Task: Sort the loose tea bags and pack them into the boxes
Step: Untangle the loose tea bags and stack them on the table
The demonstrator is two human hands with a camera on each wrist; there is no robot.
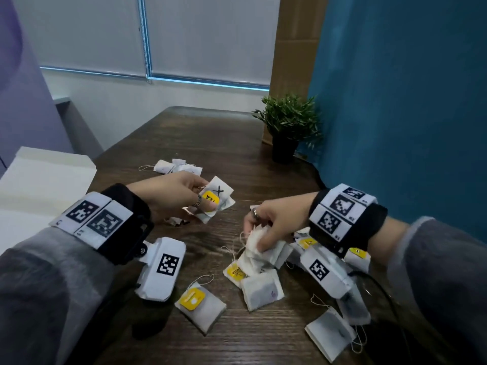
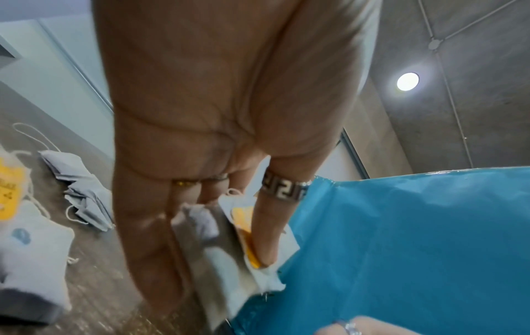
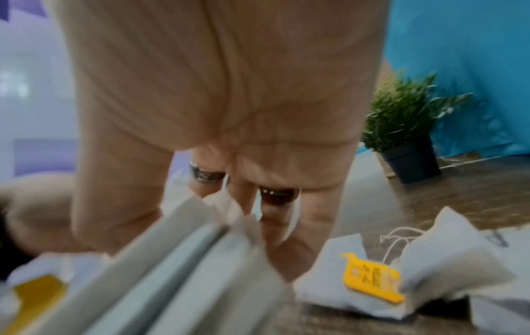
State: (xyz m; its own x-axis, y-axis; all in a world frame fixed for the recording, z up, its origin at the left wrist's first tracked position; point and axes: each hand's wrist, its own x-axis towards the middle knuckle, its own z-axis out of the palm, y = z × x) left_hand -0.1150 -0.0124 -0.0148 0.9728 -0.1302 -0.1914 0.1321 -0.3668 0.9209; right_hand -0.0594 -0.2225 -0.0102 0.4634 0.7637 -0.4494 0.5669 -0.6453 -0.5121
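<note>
My left hand (image 1: 184, 196) holds a small stack of white tea bags (image 1: 216, 198) above the dark table, thumb pressed on a yellow tag; the top bag bears a black X. In the left wrist view the thumb (image 2: 266, 226) pins the stack (image 2: 258, 272). My right hand (image 1: 266, 227) grips a bunch of white tea bags (image 1: 259, 251) low over the table, shown blurred in the right wrist view as a bundle (image 3: 172, 272). Loose tea bags (image 1: 201, 305) with yellow tags lie near the front. A white box (image 1: 39, 185) lies at the left.
A potted plant (image 1: 288, 127) stands at the back right by a blue wall. Another small pile of tea bags (image 1: 176, 166) lies mid-table. More bags (image 1: 329, 335) lie at the front right, and a black cable (image 1: 387, 299) runs there.
</note>
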